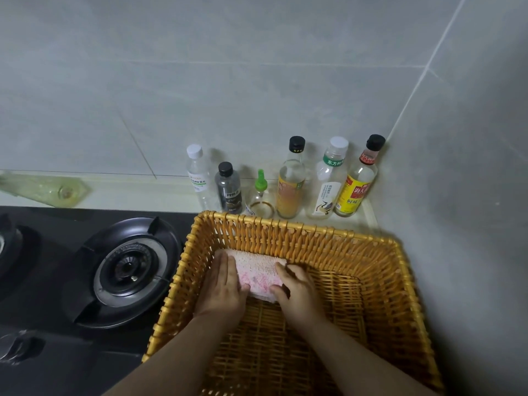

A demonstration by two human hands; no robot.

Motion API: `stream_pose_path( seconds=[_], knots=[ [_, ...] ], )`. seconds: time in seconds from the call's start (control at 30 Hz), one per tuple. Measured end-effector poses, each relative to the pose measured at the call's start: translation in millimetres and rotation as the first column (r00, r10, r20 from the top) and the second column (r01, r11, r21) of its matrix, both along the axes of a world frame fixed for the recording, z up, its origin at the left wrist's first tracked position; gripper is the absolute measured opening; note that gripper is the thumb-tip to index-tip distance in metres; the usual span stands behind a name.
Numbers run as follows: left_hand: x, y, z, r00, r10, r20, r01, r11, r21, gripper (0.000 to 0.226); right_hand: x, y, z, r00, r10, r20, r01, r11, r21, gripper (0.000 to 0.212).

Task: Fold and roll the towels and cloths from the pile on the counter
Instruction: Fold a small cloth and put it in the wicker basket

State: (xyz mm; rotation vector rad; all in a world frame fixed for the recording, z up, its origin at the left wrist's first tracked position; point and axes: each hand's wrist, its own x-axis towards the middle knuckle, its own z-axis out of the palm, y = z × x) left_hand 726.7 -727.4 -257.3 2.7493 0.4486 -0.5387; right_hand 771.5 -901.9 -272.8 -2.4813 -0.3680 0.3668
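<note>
Pink-and-white folded terry towel [257,274] sits in the far-left corner of the woven yellow wicker basket [371,247], flanked by both hands. The left hand [223,284] presses its left end with straight fingers. The right hand [297,287] has a curled grip on its right end.

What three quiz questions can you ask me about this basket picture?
1. True or false: the pink towel lies inside the wicker basket.
2. What sits left of the basket? A: gas burner; B: sink; C: kettle.
3. How many bottles by the wall have black caps?
Key: 1 true; 2 A; 3 three.
</note>
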Motion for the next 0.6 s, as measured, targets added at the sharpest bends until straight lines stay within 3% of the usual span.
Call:
stream_pose_path(
  seconds=[0.27, 0.4, 0.53, 0.6],
  knots=[
    [-3.5, 5.5, 34.0, 0.991, 0.108, 0.073, -0.087, 0.965, -0.247, 0.073, 5.7, -8.7, 31.7, 0.988, -0.039, -0.146, 0.062, 0.985, 0.158, 0.054],
    [-15.2, 5.8, 66.6, 0.973, -0.067, 0.220, 0.084, 0.994, -0.071, 0.075, 3.3, -15.6, 59.2, 0.992, -0.078, -0.104, 0.099, 0.971, 0.218, 0.047],
    [-40.7, 17.7, 100.9, 0.906, -0.113, 0.408, 0.152, 0.986, -0.064, 0.094, -4.2, -13.0, 92.4, 1.000, -0.003, -0.009, 0.005, 0.970, 0.242, 0.044],
    [-58.1, 28.4, 117.8, 0.859, -0.115, 0.499, 0.156, 0.987, -0.040, 0.091, -7.5, -5.4, 108.8, 0.998, 0.058, 0.024, -0.062, 0.964, 0.259, 0.045]
  ],
)
